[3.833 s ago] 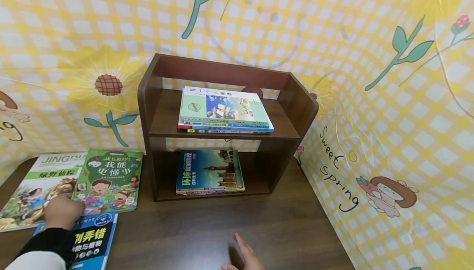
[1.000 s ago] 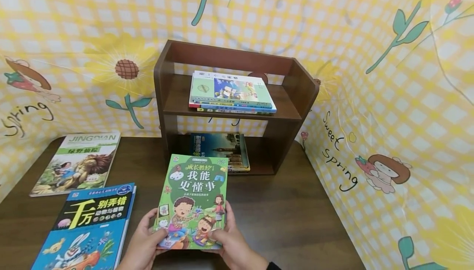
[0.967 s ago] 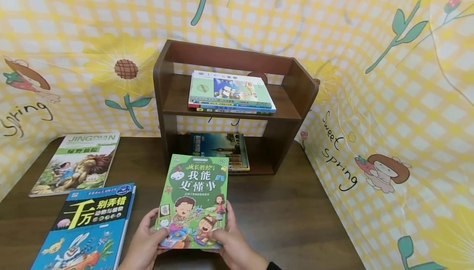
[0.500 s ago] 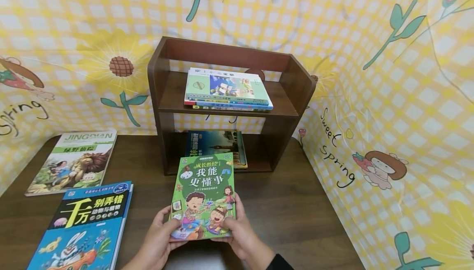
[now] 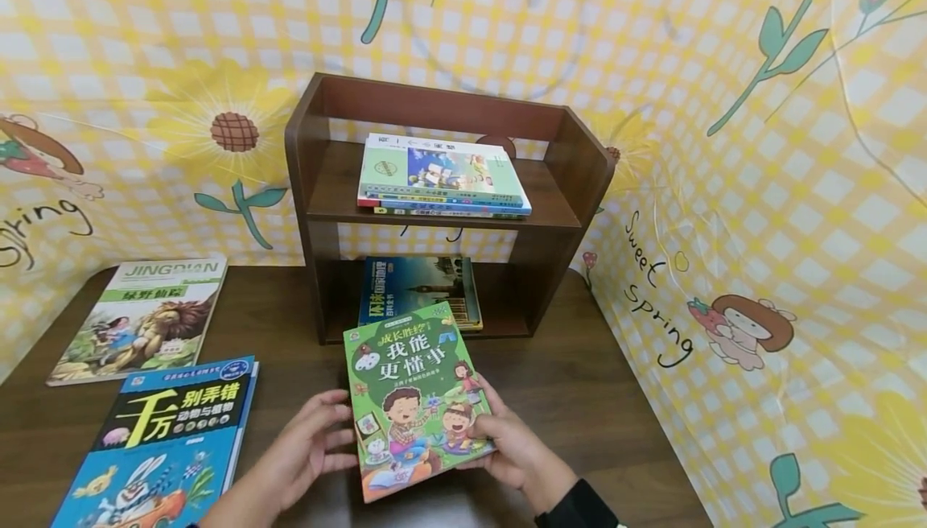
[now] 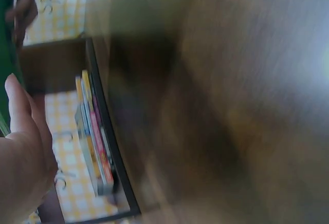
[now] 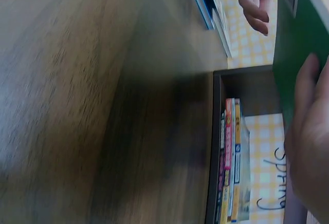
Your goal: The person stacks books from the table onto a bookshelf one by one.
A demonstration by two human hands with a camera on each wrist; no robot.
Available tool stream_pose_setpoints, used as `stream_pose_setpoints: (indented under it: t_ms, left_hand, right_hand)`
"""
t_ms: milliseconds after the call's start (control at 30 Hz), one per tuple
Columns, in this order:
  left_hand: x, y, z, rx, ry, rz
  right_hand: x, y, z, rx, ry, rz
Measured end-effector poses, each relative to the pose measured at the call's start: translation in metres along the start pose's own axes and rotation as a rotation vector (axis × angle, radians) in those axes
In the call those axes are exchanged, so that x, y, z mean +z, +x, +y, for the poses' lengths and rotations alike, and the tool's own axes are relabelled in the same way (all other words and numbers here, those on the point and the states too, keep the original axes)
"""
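Observation:
A green picture book (image 5: 413,387) with cartoon children on its cover is up in front of the shelf's lower opening, tilted with its top to the left. My right hand (image 5: 517,449) grips its lower right corner, thumb on the cover and fingers underneath, as the right wrist view shows against the green back (image 7: 293,54). Beside the book's left edge is my left hand (image 5: 304,451), fingers loosely bent. From the right wrist view, the left fingers (image 7: 254,11) stand apart from the book.
A dark brown two-tier bookshelf (image 5: 445,222) stands behind, with a stack of books (image 5: 442,174) above and a smaller stack (image 5: 420,286) below. At left on the wooden table (image 5: 601,431) lie a blue book (image 5: 159,447) and a white-green JINGDIAN book (image 5: 145,319). Patterned cloth hangs behind.
The green book went from the table at left into both hands before the shelf. Since half a second ago it has turned counterclockwise, and the left hand has let go of its edge.

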State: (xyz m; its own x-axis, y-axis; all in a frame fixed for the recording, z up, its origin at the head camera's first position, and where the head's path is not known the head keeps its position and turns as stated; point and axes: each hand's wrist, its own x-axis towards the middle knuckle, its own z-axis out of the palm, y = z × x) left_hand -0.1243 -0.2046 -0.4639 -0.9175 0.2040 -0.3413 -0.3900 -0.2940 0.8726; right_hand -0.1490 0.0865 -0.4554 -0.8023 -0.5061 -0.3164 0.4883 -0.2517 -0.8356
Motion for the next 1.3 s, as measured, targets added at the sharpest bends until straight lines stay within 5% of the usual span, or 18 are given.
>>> stream_pose_setpoints:
  t_ms: [100, 233, 333, 500, 600, 733, 867, 1067, 1300]
  left_hand:
    - [-0.01, 0.009, 0.013, 0.044, 0.022, 0.07]
    - [-0.03, 0.02, 0.031, 0.049, 0.052, 0.05]
    - [-0.044, 0.026, 0.04, 0.05, 0.093, -0.067]
    - [-0.055, 0.034, 0.047, 0.07, 0.117, -0.362]
    - [-0.054, 0.035, 0.047, 0.052, 0.109, -0.499]
    - [-0.047, 0.034, 0.045, -0.022, 0.079, -0.586]
    - [-0.04, 0.031, 0.042, -0.055, 0.043, -0.639]
    - [-0.04, 0.029, 0.037, -0.009, -0.035, -0.739]
    - [-0.036, 0.029, 0.031, -0.009, -0.074, -0.761]
  right_hand:
    - [-0.007, -0.003, -0.003, 0.025, 0.006, -0.069]
    - [-0.014, -0.003, -0.006, 0.064, 0.038, -0.185]
    - [-0.02, -0.002, -0.008, 0.101, 0.045, -0.262]
    - [-0.028, -0.002, -0.015, 0.162, 0.006, -0.363]
    - [-0.031, -0.002, -0.022, 0.198, 0.004, -0.408]
    - [-0.034, -0.001, -0.031, 0.2, -0.018, -0.446]
    - [-0.038, 0.003, -0.038, 0.192, -0.035, -0.472]
    - [-0.046, 0.011, -0.045, 0.204, -0.05, -0.498]
    - [-0.056, 0.022, -0.058, 0.231, 0.002, -0.471]
